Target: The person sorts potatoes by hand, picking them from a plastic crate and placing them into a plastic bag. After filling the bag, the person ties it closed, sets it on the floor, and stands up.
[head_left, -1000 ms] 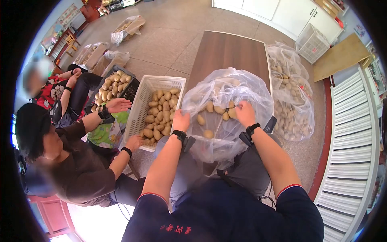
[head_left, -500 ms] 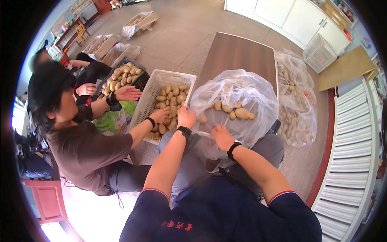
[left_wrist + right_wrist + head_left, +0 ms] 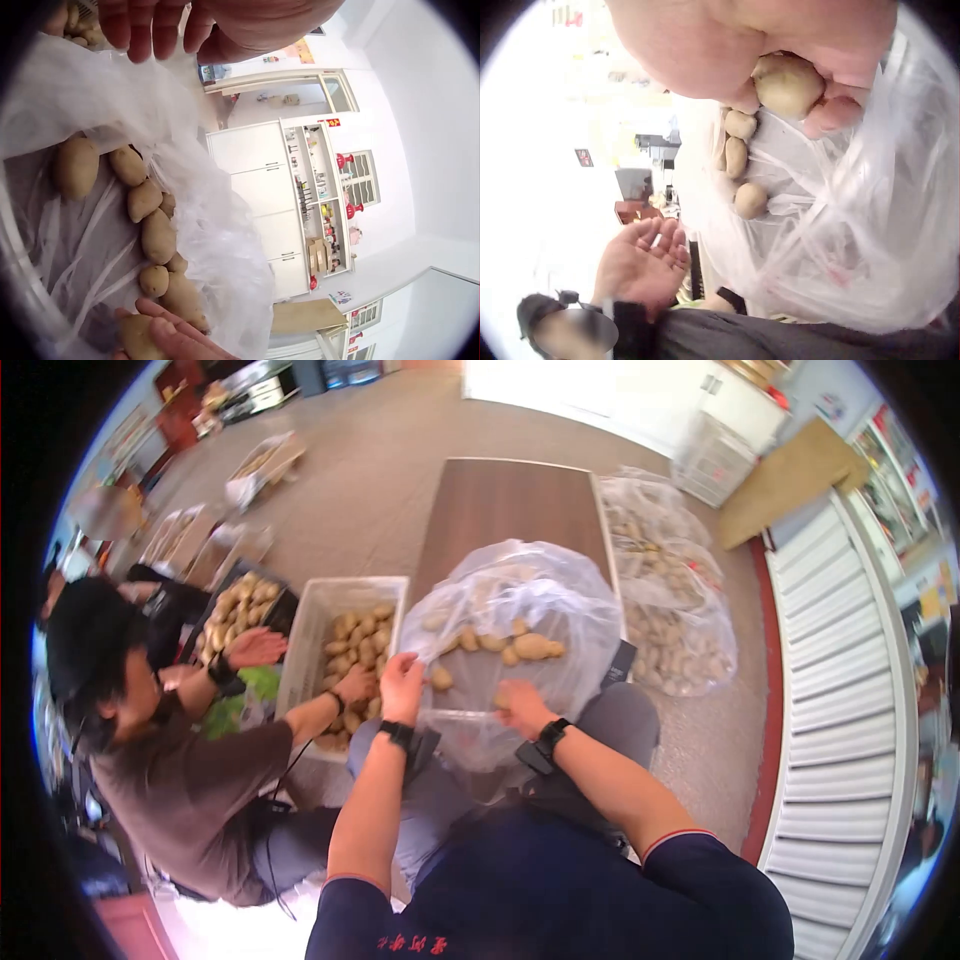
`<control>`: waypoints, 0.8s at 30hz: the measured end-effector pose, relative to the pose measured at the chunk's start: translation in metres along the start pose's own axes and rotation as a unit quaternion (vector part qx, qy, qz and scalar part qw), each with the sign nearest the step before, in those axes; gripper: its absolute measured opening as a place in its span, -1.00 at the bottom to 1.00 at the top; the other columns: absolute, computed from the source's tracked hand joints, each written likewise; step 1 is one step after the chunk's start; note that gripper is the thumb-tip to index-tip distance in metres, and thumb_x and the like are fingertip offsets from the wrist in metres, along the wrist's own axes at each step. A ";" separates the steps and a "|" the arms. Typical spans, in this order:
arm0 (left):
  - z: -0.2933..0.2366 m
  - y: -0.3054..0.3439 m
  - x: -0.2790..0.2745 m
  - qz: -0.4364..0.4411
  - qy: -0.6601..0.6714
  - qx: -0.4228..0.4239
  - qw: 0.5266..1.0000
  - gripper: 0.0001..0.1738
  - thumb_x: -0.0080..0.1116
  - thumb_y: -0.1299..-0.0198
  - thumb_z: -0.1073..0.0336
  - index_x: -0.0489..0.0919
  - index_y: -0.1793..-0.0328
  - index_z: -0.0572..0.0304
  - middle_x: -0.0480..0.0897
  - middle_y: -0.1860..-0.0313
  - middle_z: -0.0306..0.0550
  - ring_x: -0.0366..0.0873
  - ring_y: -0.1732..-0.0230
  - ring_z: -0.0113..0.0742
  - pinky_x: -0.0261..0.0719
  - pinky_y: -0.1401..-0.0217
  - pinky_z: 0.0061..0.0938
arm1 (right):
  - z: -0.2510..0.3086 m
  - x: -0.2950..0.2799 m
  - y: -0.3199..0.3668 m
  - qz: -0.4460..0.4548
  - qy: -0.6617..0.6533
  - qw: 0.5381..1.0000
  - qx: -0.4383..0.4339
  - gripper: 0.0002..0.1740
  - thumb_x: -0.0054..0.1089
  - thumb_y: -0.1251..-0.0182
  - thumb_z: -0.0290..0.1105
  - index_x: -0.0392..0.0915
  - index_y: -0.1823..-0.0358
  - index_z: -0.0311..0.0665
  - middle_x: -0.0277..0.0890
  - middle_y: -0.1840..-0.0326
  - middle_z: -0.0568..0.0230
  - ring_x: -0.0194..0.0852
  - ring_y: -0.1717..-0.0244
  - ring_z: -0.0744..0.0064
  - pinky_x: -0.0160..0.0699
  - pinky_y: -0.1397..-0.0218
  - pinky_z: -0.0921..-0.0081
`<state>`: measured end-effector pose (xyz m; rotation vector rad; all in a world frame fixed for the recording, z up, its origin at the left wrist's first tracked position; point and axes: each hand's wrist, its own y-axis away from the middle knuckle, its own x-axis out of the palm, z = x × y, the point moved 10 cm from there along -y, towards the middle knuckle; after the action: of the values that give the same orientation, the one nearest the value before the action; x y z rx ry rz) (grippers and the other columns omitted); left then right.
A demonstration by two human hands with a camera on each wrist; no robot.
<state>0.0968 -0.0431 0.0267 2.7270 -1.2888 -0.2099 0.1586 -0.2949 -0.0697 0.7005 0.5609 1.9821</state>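
Observation:
A clear plastic bag [image 3: 590, 595] lies opened out at the table's near end, with several potatoes on its spread plastic, among them a long knobbly potato [image 3: 538, 647]. My right hand [image 3: 525, 708] is over the bag's near side. In the right wrist view its fingers curl round one potato [image 3: 789, 85], which also shows in the left wrist view, between thumb and fingers [image 3: 176, 335]. Beside the bag's left edge is my left hand [image 3: 402, 688]. Its fingers hang loosely bent in the left wrist view [image 3: 217, 26], with nothing seen in them.
A white crate [image 3: 300, 660] of potatoes stands left of the table [image 3: 510, 510], a dark crate [image 3: 285, 610] beyond it. A person in a brown shirt [image 3: 200, 750] reaches into the white crate. Filled bags [image 3: 680, 650] lie right of the table, near a white radiator [image 3: 835, 710].
The head view has swung, shifting the scene left. From among the potatoes a second ago, my right hand has come back to the bag's near side. The brown-shirted person's hand stays at the white crate.

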 end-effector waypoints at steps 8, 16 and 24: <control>-0.005 0.025 0.039 0.146 -0.042 -0.060 0.987 -0.65 0.15 -0.29 0.26 0.51 -0.16 0.20 0.61 0.08 -0.20 0.60 0.33 -0.47 0.49 0.37 -0.58 | 0.038 0.053 0.013 0.120 -0.096 0.987 -0.052 -0.48 0.16 -0.37 -0.39 0.25 -0.31 -0.23 0.44 -0.02 0.19 0.57 0.11 0.21 0.60 0.07 0.26; -0.012 0.042 0.059 0.235 -0.042 -0.079 0.968 -0.50 0.18 -0.28 0.20 0.44 -0.31 0.18 0.58 -0.01 -0.17 0.58 0.25 -0.44 0.53 0.33 -0.55 | 0.051 0.087 0.043 0.159 -0.032 0.986 0.044 -0.49 -0.11 -0.48 0.15 0.50 0.14 -0.18 0.48 0.40 0.32 0.53 0.35 0.40 0.56 0.22 0.39; -0.015 0.055 0.070 0.302 -0.024 -0.089 0.949 -0.47 0.21 -0.27 0.09 0.47 -0.27 0.22 0.60 0.17 -0.17 0.55 0.27 -0.45 0.52 0.33 -0.56 | 0.057 0.091 0.046 0.086 0.091 0.991 0.043 -0.42 -0.20 -0.46 0.29 0.47 0.31 -0.08 0.17 0.70 0.44 0.14 0.68 0.50 0.25 0.55 0.43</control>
<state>0.1016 -0.1308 0.0449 2.0690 -1.9312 -0.3094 0.1317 -0.2303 0.0235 0.6412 0.7192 2.2094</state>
